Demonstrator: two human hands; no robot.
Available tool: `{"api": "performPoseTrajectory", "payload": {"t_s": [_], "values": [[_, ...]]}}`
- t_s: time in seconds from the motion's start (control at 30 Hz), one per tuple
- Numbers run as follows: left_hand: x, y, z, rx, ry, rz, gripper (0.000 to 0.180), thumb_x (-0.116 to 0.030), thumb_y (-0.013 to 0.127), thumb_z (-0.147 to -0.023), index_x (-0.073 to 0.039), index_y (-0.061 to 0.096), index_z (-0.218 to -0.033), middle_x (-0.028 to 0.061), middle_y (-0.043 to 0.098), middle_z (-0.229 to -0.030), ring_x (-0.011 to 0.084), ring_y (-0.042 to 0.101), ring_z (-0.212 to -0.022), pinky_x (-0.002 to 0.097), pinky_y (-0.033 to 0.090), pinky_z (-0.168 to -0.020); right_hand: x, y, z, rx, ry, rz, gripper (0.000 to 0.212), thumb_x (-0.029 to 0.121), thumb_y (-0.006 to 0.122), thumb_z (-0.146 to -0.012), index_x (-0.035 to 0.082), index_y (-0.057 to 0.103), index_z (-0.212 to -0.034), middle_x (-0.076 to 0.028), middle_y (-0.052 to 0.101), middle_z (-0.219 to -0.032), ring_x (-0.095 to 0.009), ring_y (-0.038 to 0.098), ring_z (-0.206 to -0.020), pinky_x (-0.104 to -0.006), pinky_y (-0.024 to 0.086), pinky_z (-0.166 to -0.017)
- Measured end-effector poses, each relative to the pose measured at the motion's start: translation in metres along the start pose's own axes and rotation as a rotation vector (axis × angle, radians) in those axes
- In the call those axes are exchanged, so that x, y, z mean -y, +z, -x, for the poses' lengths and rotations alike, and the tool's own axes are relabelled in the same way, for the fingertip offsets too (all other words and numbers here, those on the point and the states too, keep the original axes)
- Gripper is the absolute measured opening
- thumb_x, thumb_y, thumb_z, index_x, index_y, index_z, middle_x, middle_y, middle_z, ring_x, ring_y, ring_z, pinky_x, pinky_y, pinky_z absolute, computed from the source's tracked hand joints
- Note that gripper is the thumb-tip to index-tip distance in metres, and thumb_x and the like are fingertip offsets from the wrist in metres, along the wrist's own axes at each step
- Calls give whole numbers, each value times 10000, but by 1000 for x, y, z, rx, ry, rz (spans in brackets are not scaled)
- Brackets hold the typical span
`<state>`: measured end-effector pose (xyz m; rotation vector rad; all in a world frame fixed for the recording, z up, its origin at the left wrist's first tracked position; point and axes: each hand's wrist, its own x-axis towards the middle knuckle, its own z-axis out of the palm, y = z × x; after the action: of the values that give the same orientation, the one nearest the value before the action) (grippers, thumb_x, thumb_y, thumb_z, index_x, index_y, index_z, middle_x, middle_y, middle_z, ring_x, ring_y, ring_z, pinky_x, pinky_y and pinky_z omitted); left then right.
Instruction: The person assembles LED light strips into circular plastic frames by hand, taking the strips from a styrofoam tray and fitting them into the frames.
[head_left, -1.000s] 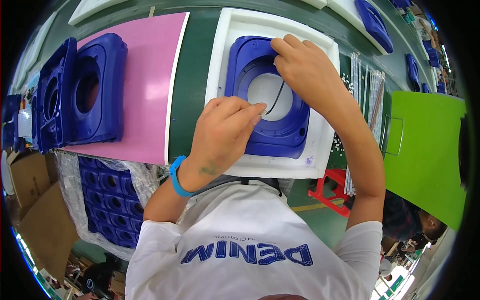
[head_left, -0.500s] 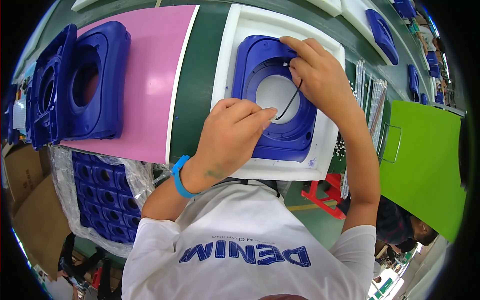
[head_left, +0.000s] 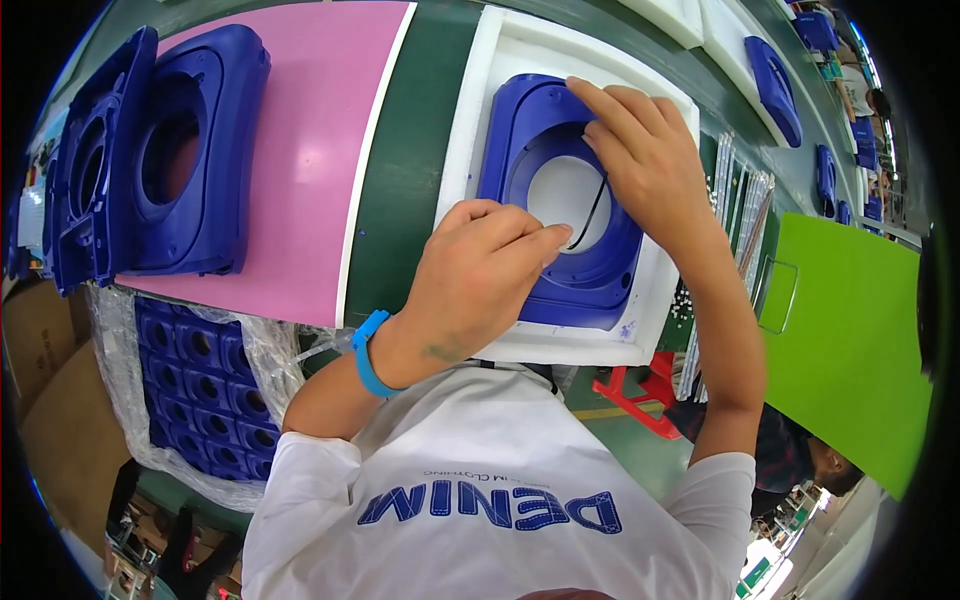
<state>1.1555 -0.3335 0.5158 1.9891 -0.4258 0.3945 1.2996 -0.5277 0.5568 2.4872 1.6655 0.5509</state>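
A blue plastic housing [head_left: 575,290] with a large round opening lies in a white foam tray [head_left: 455,190] in front of me. A thin black cable [head_left: 592,215] curves across the opening. My left hand [head_left: 490,262] is closed in a pinch at the cable's lower end, over the housing's near left side; the tip between finger and thumb is mostly covered. Over the far right part of the housing, my right hand [head_left: 645,150] rests its index finger on the top edge. Its thumb bends into the opening, where the cable's upper end runs under the hand and is hidden.
Blue housings [head_left: 220,120] stand on a pink sheet [head_left: 300,170] at left. Below it, a plastic-lined box holds several blue parts [head_left: 205,385]. Metal strips [head_left: 745,205] and a green board [head_left: 850,340] are at right. A red stool [head_left: 645,395] and another person [head_left: 790,450] are beyond.
The view has shifted slightly. My right thumb has moved up along the inner wall, and a small pale piece beside it is no longer visible. My left hand keeps its pinch.
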Motion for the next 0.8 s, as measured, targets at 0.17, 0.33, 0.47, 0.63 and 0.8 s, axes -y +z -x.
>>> {"api": "performPoseTrajectory", "payload": {"t_s": [0.17,0.33,0.47,0.63,0.8], "values": [[1,1,-1,-12,18,11,308,15,788,-822,-42,767,-1124,77,681,-927,275,643,-865,380,515,-814,10,13,13,-161,121,-75,106,48,726,-820,-24,692,-891,-95,691,-1306,-260,660,-1151,-404,521,-895],[1,2,-1,-12,29,1,311,12,790,-824,-45,768,-1129,74,682,-924,271,643,-860,381,515,-815,4,12,18,-153,155,-57,90,38,724,-818,-21,694,-879,-90,703,-1278,-260,661,-1149,-405,527,-902],[-2,0,0,3,-2,-26,306,7,787,-832,-49,770,-1132,71,683,-923,267,647,-854,377,515,-816,6,18,20,-182,142,-16,96,37,712,-801,-27,695,-870,-92,694,-1291,-250,659,-1153,-402,527,-905],[-2,2,-2,7,10,-41,292,5,785,-834,-48,774,-1120,67,684,-919,264,652,-856,373,517,-816,4,18,12,-173,69,0,116,37,697,-783,-27,706,-879,-87,684,-1316,-238,636,-1195,-399,522,-926],[-4,-2,0,-17,-75,-9,237,8,789,-840,-32,777,-1073,88,708,-932,276,664,-852,358,522,-792,-1,8,24,-91,104,-100,208,57,700,-804,6,723,-1005,-85,672,-1350,-249,604,-1259,-408,516,-984]]}}
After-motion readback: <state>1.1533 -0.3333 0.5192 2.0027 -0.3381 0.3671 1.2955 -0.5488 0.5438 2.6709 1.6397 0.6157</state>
